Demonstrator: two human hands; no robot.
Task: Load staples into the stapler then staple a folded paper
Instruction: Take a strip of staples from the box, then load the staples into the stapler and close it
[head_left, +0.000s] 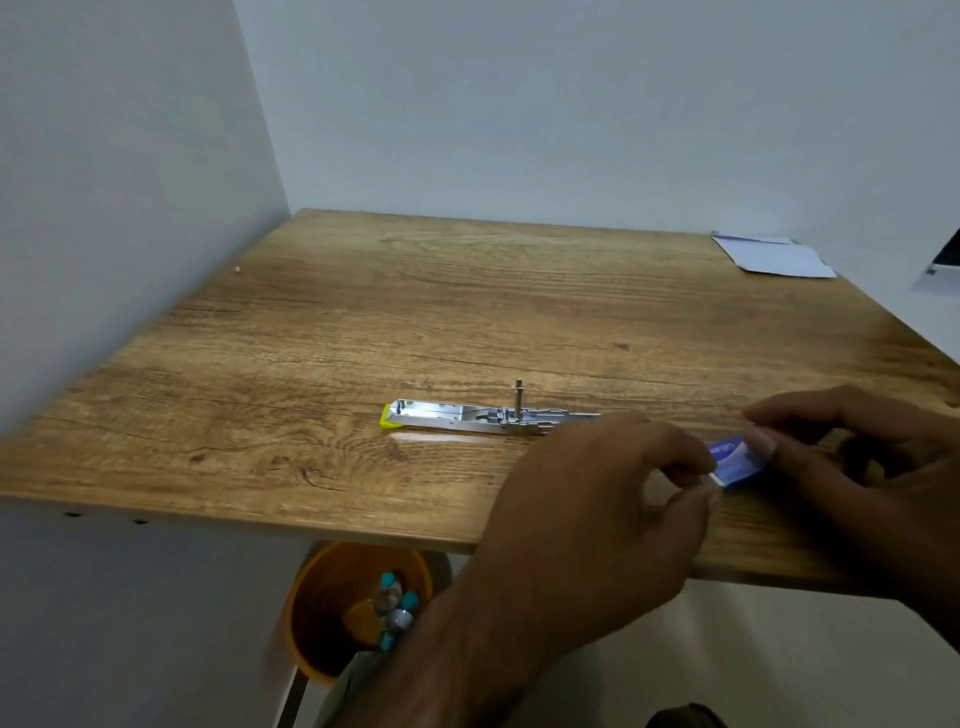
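The stapler lies opened flat on the wooden table, its metal channel facing up and a yellow tip at its left end. A small blue staple box is pinched between my two hands just right of the stapler. My left hand grips the box's left end with thumb and fingers. My right hand holds its right end with the thumb on top. The folded white paper rests at the table's far right corner. The stapler's right end is hidden behind my left hand.
Grey walls close the table in on the left and at the back. An orange bin with several bottles stands on the floor under the table's front edge. A white object sits past the right edge.
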